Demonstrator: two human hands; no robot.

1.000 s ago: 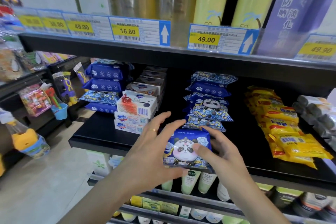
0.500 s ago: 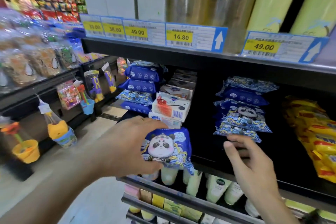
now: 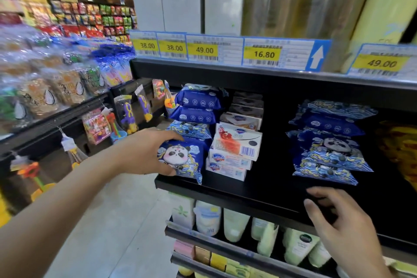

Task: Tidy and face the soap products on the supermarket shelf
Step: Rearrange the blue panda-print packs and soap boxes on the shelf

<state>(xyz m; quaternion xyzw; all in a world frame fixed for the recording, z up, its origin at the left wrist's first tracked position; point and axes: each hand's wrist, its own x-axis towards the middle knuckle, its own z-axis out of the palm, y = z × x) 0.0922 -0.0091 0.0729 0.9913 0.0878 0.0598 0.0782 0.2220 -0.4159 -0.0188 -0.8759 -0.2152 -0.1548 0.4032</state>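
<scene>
Blue panda soap pack gripped in my left hand: seat upright, flush with shelf edge; right hand loose, empty.

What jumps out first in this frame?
The left hand grips a blue panda soap pack at the black shelf's front left corner, beside stacked white soap boxes. The right hand hovers open at lower right, holding nothing.

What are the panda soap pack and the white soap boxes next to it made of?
Panda pack, gripped by the left hand: likely glossy plastic film, as it crinkles and has crimped ends. White soap boxes: probably printed cardboard, with flat faces and sharp folded edges.
</scene>
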